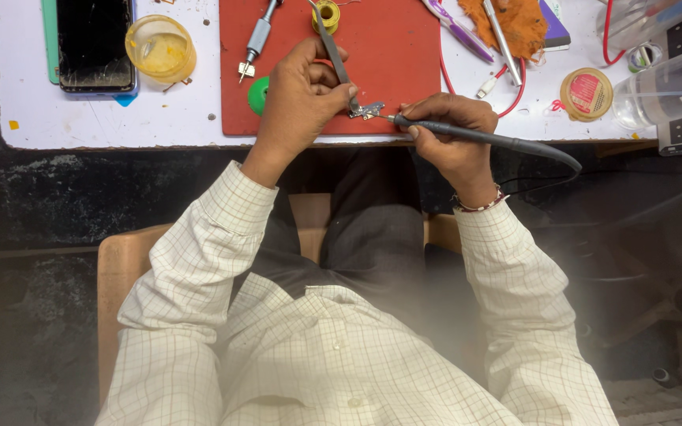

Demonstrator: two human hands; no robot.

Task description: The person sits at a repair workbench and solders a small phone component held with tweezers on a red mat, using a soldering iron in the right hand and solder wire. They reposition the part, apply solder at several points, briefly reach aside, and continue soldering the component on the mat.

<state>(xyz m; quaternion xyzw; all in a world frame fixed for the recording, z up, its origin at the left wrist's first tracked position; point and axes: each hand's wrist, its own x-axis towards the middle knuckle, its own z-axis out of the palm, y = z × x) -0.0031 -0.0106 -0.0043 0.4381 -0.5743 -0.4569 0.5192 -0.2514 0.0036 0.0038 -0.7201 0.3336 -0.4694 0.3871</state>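
My left hand (301, 99) grips grey tweezers (331, 49), whose tips pinch a small metal part (367, 110) over the red mat (392, 55). My right hand (453, 130) holds a dark soldering iron (487, 139) like a pen, its tip touching the small part. The iron's cable runs off to the right past the table edge. Both hands sit close together at the mat's front edge.
A phone with a cracked dark screen (95, 41) and a yellow round tub (160, 49) lie at the left of the white table (73, 114). A screwdriver (256, 41), solder spool (326, 13), green disc (258, 95), orange cloth (511, 20), red wire (515, 93), a round tin (586, 93) and clear bottles (665, 83) surround the mat.
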